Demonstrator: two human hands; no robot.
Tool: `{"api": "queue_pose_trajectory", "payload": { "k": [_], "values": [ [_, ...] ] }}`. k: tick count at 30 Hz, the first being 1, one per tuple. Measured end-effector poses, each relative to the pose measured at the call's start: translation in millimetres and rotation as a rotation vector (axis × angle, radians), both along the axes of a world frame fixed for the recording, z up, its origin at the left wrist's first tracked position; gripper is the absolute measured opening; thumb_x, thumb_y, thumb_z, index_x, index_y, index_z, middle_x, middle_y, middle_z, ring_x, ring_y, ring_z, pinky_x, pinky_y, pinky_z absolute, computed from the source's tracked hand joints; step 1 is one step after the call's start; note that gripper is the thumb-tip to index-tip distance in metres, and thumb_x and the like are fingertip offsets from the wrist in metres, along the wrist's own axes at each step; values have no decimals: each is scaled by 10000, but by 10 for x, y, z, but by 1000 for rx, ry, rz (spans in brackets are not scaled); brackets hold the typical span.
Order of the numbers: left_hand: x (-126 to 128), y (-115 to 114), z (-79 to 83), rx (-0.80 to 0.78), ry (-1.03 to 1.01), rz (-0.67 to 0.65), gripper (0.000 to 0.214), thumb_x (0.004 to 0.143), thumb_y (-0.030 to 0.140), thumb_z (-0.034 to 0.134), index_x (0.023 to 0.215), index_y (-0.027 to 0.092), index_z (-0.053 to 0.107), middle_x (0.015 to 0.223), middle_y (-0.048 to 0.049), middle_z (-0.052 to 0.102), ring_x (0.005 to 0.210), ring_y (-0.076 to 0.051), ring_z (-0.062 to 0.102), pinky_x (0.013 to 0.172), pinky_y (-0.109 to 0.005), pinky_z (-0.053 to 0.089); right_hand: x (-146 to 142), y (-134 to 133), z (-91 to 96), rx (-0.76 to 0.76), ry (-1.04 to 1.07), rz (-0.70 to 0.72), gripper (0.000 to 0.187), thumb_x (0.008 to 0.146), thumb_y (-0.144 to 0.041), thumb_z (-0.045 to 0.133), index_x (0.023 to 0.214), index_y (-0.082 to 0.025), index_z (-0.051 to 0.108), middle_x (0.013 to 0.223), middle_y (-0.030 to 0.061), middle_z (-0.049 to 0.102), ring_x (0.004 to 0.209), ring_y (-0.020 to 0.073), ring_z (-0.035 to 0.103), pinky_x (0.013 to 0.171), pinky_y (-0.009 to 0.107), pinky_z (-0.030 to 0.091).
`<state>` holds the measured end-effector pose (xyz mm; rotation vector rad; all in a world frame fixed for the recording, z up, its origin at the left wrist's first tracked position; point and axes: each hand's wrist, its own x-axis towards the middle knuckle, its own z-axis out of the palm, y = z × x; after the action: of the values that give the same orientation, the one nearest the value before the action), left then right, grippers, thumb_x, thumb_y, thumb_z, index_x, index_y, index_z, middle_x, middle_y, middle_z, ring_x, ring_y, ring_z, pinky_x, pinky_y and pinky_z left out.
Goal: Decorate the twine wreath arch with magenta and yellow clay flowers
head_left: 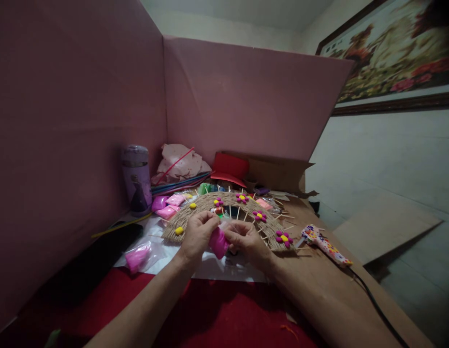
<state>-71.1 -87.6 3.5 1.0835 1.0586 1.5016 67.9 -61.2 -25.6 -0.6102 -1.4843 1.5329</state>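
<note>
At the frame's centre, the pink packet (219, 243) is pinched by the closed fingertips of the left hand (199, 234) and right hand (249, 239). If it is torn by a hard pull, its contents could be dropped onto the woven arch (229, 198).

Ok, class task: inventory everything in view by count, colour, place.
Woven arch: one, tan, centre
Flowers: four, magenta-yellow, on arch
Ovals: two, yellow, arch's left
Held packet: one, pink, between hands
Bagged packet: one, pink, left foreground
Other packets: several, assorted, behind arch
Tumbler: one, purple, back left
Glue gun: one, floral, right
Framed picture: one, multicoloured, right wall
Panels: two, pink, left and back
Sheet: one, white, beneath hands
Cardboard: several pieces, brown, right
Left hand: one, bare, centre
Right hand: one, bare, centre
</note>
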Motion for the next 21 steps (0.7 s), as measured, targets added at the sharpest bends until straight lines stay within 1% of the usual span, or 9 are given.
{"api": "queue_pose_trajectory", "payload": {
  "k": [2,6,10,13,16,19,21],
  "values": [
    [-7,8,-8,-6,9,-3,175,609,275,622,562,141,519,468,57,453,413,-44,365,417,-172,261,-3,11,-4,3,13,-12,244,674,-357,735,652,-143,620,536,-49,543,387,30,432,371,154,342],
    [-17,21,-11,-9,-16,-19,188,600,280,640,558,134,528,462,52,464,412,-48,380,415,-172,270,-13,20,-16,-46,47,-65,231,648,-319,760,789,-171,654,583,-51,588,379,36,451,356,157,346],
    [-14,23,-5,-38,-36,-47,194,597,293,652,584,134,542,470,47,483,404,-50,383,406,-173,278,-4,15,-17,-108,57,-3,242,636,-302,774,818,-170,683,635,-34,612,433,30,474,397,145,364],
    [-10,18,-14,-38,-57,-76,194,598,291,654,585,133,541,482,41,491,408,-47,382,404,-169,273,10,12,-13,-128,56,35,236,643,-307,772,814,-169,686,627,-36,596,463,33,476,421,145,374],
    [-6,9,-26,-18,-77,-74,202,607,287,649,571,139,518,484,49,471,410,-39,371,404,-162,265,21,8,-3,-103,49,53,225,652,-315,765,797,-167,675,596,-47,567,458,33,455,427,150,376],
    [-5,0,-19,-23,-79,-41,201,606,283,645,566,144,506,467,62,439,397,-34,348,394,-158,249,20,-1,13,-57,39,80,211,671,-329,749,750,-153,661,576,-47,553,440,30,437,422,154,361],
    [-9,0,-4,-25,-81,-22,192,600,277,642,567,144,508,465,64,435,394,-33,343,390,-158,244,13,-7,21,-30,33,68,214,676,-332,744,753,-150,662,573,-42,558,432,33,434,414,158,348]
  ]
}}
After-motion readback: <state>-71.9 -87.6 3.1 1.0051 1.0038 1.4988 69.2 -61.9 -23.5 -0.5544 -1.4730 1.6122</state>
